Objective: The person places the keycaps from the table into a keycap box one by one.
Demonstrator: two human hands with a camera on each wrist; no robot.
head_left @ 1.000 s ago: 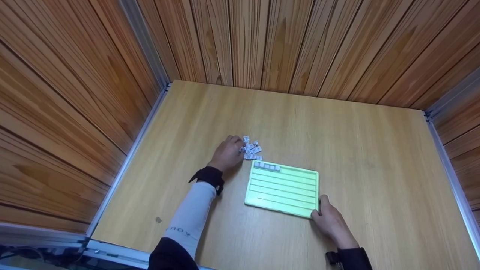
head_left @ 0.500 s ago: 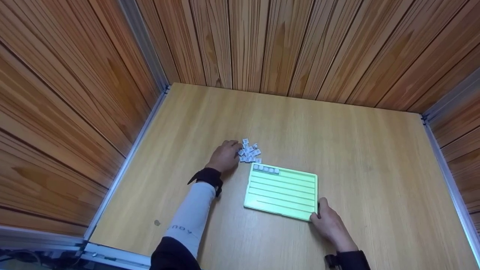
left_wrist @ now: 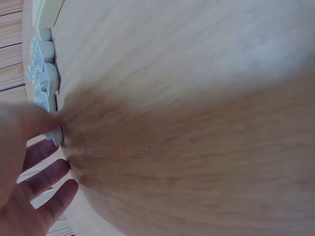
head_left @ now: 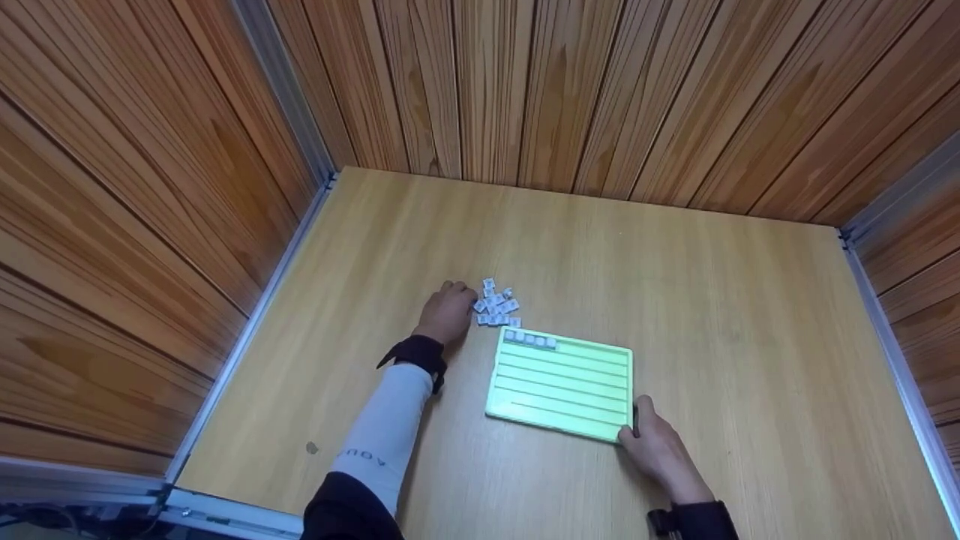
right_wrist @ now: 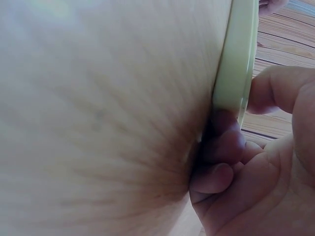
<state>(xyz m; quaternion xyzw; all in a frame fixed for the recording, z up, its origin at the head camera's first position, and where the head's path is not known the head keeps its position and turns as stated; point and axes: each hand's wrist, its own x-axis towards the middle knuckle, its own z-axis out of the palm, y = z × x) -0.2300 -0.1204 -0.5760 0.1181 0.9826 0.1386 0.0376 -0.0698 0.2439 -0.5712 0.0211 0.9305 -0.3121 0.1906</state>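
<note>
Head view, light-green ridged board (head_left: 559, 386), small pale tiles (head_left: 495, 320)

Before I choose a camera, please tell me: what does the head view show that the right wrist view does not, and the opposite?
Only the head view shows the loose whitish pieces, the grooved face of the green board and the row of five pieces on it.

Only the right wrist view shows the palm side of the right hand, with its curled fingers by the board's edge.

Both show the board, the right hand and the wooden tabletop.
</note>
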